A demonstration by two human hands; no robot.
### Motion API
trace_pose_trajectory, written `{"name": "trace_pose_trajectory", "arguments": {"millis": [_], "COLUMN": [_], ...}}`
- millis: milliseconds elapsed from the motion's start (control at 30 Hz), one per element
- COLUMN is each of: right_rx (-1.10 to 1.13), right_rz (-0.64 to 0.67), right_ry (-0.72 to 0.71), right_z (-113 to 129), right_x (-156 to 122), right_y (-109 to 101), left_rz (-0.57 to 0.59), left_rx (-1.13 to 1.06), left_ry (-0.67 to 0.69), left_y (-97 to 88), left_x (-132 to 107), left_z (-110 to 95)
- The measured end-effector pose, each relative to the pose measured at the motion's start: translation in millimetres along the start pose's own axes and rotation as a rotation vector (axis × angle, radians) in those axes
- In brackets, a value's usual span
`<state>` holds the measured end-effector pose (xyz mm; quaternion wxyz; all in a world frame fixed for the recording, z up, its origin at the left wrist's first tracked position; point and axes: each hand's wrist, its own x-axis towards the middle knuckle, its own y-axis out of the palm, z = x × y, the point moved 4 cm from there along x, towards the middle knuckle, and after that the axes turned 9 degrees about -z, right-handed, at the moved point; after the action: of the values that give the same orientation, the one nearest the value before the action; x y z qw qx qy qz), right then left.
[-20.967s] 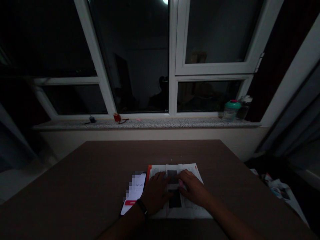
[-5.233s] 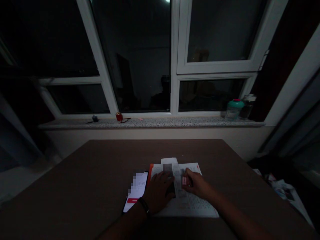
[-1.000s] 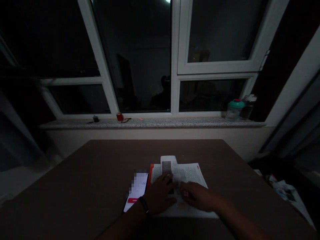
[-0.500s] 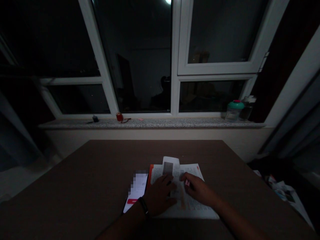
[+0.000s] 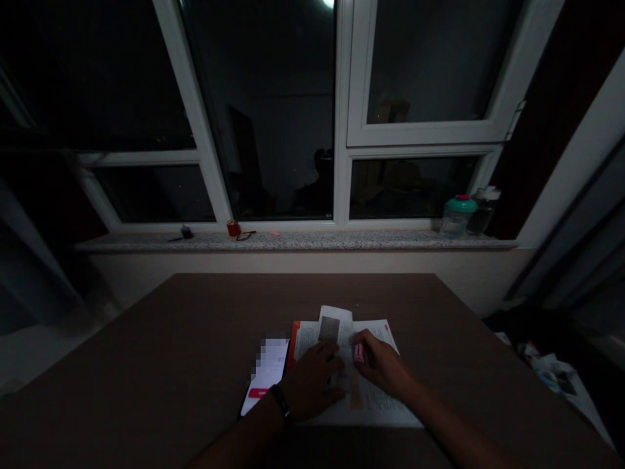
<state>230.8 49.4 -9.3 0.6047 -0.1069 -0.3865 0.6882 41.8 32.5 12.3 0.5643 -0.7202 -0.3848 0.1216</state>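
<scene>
An open book (image 5: 385, 391) with printed pages and an orange left edge lies on the table. A loose white paper slip (image 5: 343, 315) with a grey printed block rests over its pages and sticks out past the top edge. My left hand (image 5: 312, 381), a dark band on its wrist, is spread flat across the book and the lower part of the slip. Between the fingers of my right hand (image 5: 383, 366) is a small pink block (image 5: 359, 353), held over the page just right of the slip. Its exact kind is unclear in the dim light.
A phone (image 5: 270, 368) with a lit screen lies left of the book, beside my left wrist. Beyond the brown table (image 5: 195, 326), a stone windowsill (image 5: 303, 242) carries a red item (image 5: 233, 228) and a green-lidded bottle (image 5: 458, 218). Papers (image 5: 556, 371) lie at the right.
My right hand has shifted slightly left and turned, so more of the pink block shows. The slip's top has moved slightly right. My left hand stays almost still.
</scene>
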Motion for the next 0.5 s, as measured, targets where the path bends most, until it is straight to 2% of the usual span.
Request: {"name": "trace_pose_trajectory", "arguments": {"millis": [133, 500], "right_rx": [0.008, -0.023], "right_rz": [-0.015, 0.001], "right_ry": [-0.001, -0.122], "right_z": [-0.4, 10.5], "right_x": [0.3, -1.3], "right_y": [0.8, 1.0], "left_rz": [0.006, 0.013], "left_rx": [-0.010, -0.030], "left_ry": [-0.004, -0.017], "left_y": [-0.3, -2.9], "left_x": [-0.2, 0.9], "left_z": [0.6, -1.4]}}
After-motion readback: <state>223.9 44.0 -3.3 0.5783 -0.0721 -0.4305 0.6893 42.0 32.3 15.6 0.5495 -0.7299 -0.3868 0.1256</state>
